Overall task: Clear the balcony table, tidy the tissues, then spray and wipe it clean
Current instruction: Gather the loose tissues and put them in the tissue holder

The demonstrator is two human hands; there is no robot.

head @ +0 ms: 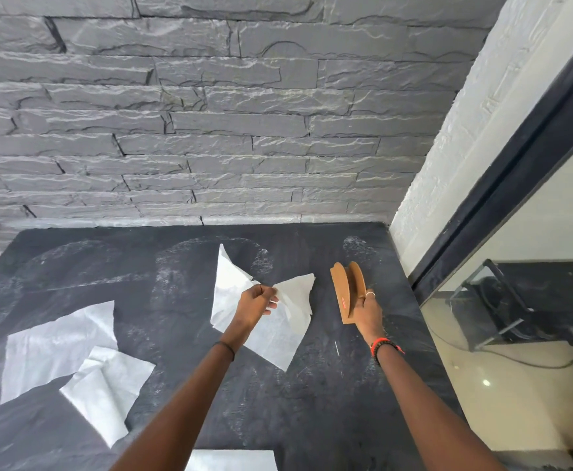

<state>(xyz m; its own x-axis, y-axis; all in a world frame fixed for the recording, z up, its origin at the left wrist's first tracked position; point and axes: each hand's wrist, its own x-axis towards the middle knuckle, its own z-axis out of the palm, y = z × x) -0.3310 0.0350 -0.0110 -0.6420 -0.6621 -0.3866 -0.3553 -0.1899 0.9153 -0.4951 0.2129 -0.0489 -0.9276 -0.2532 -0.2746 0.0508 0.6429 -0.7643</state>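
- The left hand pinched a tissue in its fingers, just left of the wooden holder.
- The right hand gripped the wooden holder, fingers curled round it, on the surface.

The nearest tissue is cut off by the bottom edge, and the bench is cropped at the left and bottom. Part of the lifted tissue is covered by the left hand. The wooden holder is partly hidden by the right hand (its small red label cannot be read).
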